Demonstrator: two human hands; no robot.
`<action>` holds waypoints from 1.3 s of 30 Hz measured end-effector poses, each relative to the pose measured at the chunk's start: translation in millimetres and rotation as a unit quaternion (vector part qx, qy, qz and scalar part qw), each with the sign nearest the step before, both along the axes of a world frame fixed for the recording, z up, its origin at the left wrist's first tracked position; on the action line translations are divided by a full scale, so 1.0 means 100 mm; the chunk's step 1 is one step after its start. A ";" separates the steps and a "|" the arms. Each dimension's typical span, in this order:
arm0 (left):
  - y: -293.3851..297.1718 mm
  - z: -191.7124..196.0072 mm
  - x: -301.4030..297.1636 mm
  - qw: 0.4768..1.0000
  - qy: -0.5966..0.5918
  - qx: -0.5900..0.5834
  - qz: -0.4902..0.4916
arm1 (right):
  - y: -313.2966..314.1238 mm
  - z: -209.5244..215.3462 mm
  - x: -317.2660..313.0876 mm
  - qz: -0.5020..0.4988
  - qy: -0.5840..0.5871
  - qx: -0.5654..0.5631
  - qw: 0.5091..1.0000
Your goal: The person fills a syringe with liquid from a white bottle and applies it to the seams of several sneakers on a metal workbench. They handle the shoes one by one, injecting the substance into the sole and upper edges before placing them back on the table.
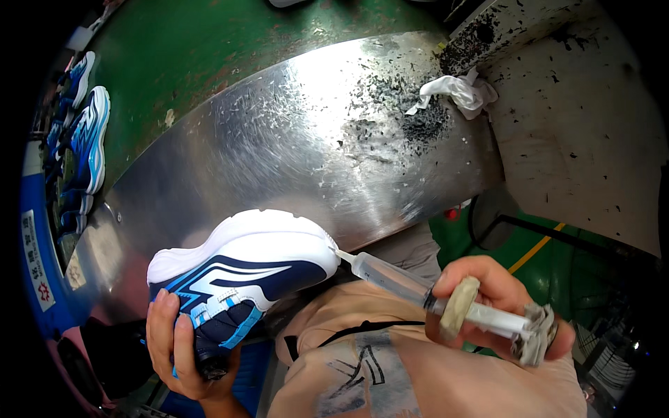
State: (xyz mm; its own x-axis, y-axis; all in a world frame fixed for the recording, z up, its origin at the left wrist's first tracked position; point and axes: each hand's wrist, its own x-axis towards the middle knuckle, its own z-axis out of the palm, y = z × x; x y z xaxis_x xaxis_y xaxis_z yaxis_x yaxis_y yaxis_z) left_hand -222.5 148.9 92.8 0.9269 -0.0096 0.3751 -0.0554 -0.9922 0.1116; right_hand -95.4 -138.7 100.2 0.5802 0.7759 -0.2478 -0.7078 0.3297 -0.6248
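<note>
My left hand (182, 345) is closed around the upper of a navy, blue and white running shoe (233, 275), which lies on its side in the air with its white sole turned up and away from me. In my right hand (491, 303) is a clear plastic syringe (394, 277), its finger flange and plunger end wrapped in grubby tape. The syringe's nozzle meets the white sole at the shoe's right end. Whether the tip goes into the seam, I cannot tell. The shoe's opening is mostly hidden by my left hand.
A scratched metal table (272, 139) spreads beyond the shoe, spotted with black residue toward the right. A crumpled white cloth (463, 94) lies near its far right corner. More blue and white shoes (90, 143) stand along the left on a rack. A stained panel (578, 132) rises at right.
</note>
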 end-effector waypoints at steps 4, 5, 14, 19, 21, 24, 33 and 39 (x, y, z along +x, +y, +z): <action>0.10 0.06 0.24 0.999 0.026 -0.048 0.005 | 0.02 -0.24 -0.13 -0.025 -0.057 0.097 0.993; 0.13 0.08 0.31 0.997 0.045 -0.068 -0.004 | 0.08 -0.21 -0.13 -0.033 -0.074 0.043 0.996; 0.46 0.30 1.10 0.938 0.232 -0.254 0.038 | 0.15 -0.62 -0.17 -0.042 -0.181 0.088 0.979; 0.59 0.36 1.30 0.887 0.292 -0.350 0.072 | 0.10 -0.60 -0.09 0.006 -0.257 0.058 0.965; 0.66 0.37 1.30 0.875 0.310 -0.364 0.071 | 0.09 -0.59 -0.02 0.013 -0.247 0.081 0.965; 0.80 0.39 1.33 0.901 0.301 -0.309 0.057 | 0.09 -0.43 0.23 -0.048 -0.263 0.032 0.963; 0.56 -0.09 0.67 0.766 -0.004 -0.603 0.222 | 0.60 -0.69 0.54 -0.067 -0.360 -0.120 0.923; 0.15 -0.16 0.77 0.816 -0.102 -0.529 0.210 | 1.15 -0.81 0.40 -0.081 -0.281 -0.066 0.954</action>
